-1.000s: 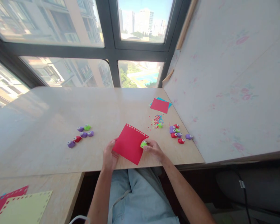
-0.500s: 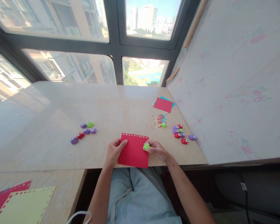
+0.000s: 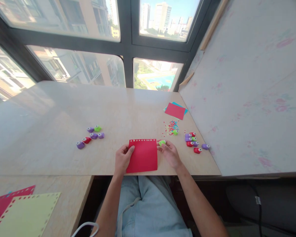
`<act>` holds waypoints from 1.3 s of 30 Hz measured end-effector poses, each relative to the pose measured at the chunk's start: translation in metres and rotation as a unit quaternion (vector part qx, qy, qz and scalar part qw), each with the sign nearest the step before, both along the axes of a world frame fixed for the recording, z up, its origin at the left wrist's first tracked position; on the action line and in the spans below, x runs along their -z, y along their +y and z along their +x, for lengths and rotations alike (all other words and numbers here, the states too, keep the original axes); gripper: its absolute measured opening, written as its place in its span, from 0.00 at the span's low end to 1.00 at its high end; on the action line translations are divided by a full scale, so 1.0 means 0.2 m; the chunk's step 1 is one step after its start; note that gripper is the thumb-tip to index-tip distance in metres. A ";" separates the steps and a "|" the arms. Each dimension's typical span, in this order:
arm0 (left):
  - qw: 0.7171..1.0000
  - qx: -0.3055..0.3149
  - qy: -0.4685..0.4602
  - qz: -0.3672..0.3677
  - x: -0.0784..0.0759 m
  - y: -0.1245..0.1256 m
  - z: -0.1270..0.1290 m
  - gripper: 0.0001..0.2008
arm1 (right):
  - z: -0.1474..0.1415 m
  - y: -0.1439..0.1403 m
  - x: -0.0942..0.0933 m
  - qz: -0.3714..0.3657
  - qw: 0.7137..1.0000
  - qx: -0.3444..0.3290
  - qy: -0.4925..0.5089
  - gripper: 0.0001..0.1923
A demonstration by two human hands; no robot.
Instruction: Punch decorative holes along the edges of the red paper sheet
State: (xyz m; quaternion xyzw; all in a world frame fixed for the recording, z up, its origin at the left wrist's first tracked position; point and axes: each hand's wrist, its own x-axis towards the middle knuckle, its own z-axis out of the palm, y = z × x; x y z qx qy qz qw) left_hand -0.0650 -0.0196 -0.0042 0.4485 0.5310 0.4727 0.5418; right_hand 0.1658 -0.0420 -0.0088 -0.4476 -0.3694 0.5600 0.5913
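Plainly, red paper [image 3: 143, 156] lies pinched between left fingers [image 3: 131, 149].

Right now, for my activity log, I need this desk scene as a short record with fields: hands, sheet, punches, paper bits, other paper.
Left hand: holds the red sheet by its left side
Right hand: holds a green punch beside the sheet's far right corner; contact with the sheet unclear
Sheet: row of small holes along the far edge
Left punches: six; four purple, one red, one green
Paper bits: loose pile, mostly red, blue and pale
Other paper: yellow sheet, lower left, holes along its edges
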 end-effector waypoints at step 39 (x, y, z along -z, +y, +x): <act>0.938 0.156 0.276 0.142 -0.02 -0.06 -0.01 0.11 | -0.62 0.67 -0.01 0.089 0.910 -0.213 -0.345 0.30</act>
